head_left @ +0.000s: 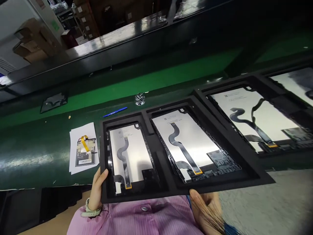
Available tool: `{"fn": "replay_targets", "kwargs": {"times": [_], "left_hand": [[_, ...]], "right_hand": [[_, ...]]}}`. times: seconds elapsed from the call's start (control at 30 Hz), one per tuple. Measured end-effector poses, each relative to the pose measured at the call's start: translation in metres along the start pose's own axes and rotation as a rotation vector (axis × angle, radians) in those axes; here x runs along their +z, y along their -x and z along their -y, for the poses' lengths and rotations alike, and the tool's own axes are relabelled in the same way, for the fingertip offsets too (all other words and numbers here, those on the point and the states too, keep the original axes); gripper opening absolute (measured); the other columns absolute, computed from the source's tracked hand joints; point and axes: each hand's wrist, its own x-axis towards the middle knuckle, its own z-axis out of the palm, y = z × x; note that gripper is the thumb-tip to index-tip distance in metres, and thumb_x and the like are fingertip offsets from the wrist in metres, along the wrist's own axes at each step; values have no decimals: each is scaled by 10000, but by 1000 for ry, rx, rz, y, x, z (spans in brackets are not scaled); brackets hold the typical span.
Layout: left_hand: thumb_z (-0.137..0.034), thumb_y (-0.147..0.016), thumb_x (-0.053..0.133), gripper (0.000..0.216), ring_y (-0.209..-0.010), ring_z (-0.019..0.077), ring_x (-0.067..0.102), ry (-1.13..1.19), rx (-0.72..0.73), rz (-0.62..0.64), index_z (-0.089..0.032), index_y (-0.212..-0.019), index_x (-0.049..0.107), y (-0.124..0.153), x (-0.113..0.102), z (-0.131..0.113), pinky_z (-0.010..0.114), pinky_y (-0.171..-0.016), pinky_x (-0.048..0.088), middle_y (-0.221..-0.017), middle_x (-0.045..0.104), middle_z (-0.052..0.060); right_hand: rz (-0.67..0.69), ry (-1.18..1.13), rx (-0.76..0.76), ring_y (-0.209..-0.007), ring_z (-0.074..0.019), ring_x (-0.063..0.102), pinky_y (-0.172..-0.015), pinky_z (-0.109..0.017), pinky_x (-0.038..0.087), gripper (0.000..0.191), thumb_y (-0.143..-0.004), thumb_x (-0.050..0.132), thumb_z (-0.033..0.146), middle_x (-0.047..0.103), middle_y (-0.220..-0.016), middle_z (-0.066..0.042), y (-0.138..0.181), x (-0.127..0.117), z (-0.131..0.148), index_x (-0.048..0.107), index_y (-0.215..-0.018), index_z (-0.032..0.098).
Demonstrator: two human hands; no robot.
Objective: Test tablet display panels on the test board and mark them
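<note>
A black foam tray is tilted up off the near edge of the bench, held in both hands. My left hand is closed on its left edge, thumb on the top face. Under the front edge, right of the middle, my right hand grips with the thumb on the rim; its other fingers are partly hidden. Two recesses hold a left screen panel and a right screen panel, each silver-backed with a wavy dark ribbon cable.
Another screen panel sits in black foam at the right. Left of the held tray, white paper lies under a small circuit part. A blue pen, a clear round piece and a dark panel lie farther back.
</note>
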Motion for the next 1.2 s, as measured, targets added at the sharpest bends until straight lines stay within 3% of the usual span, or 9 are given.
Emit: {"fn": "replay_targets", "kwargs": {"times": [0.2,0.37,0.47,0.57,0.67,0.77,0.87,0.97,1.2], "left_hand": [[-695,-811,728,701,-1483,352,484,-382,266,-65,-180,-1286,730,-19,-3,-13,470,-1263,359,-1408,695,107],[-616,-934,592,695,-1363,336,598,-720,364,-145,-174,-1471,597,-12,-8,-5,510,-1183,447,-1465,644,149],[-558,-972,528,632,-1185,333,674,-914,516,-195,-145,-1441,625,-5,-11,4,500,-1032,549,-1290,718,169],[-510,-1003,485,618,-1068,321,679,-1027,679,-255,-87,-1430,626,-3,-10,12,471,-929,576,-1145,733,176],[-456,-1034,467,591,-1002,295,675,-1054,771,-308,-55,-1446,605,-4,-6,18,422,-870,576,-1080,728,170],[-417,-1046,475,550,-1002,274,672,-1029,819,-356,-55,-1436,613,-4,-1,22,384,-853,569,-1107,723,173],[-410,-1046,483,522,-991,266,668,-1010,833,-381,-77,-1417,635,-4,1,24,362,-815,565,-1081,724,160],[-405,-1043,488,498,-964,256,668,-995,839,-399,-93,-1391,658,-4,1,24,356,-806,565,-1048,727,147],[-384,-1038,512,451,-985,237,665,-943,842,-387,-147,-1391,663,-5,-1,28,342,-840,567,-1099,741,129]], "right_hand": [[215,118,147,-654,-343,720,-704,-527,612,279,-626,790,577,697,-672,-24,-5,15,44,650,-710,351],[748,433,187,-424,-274,551,-455,-431,435,403,-686,695,663,533,-468,-55,-27,-22,82,544,-492,344],[962,568,23,-434,-258,567,-415,-389,430,320,-715,698,605,568,-506,-75,-49,-47,115,583,-571,343],[935,654,-285,-431,-220,576,-398,-350,427,234,-838,649,561,620,-562,-66,-71,-44,164,661,-717,361],[966,701,-568,-536,-184,632,-469,-319,482,241,-930,606,525,697,-692,-45,-96,-2,218,712,-818,339],[878,964,-756,-725,-218,674,-698,-382,543,337,-948,561,534,730,-834,-74,-132,74,255,722,-899,242],[610,1216,-855,-1069,-315,681,-932,-460,524,450,-953,596,479,711,-1152,-168,-175,158,261,667,-1225,129],[537,1367,-743,-1227,-378,625,-987,-478,501,717,-915,667,556,606,-1359,-259,-209,221,245,538,-1408,52],[805,1391,-774,-1185,-284,646,-996,-376,505,507,-871,722,320,646,-1325,-175,-236,256,225,628,-1324,111]]}}
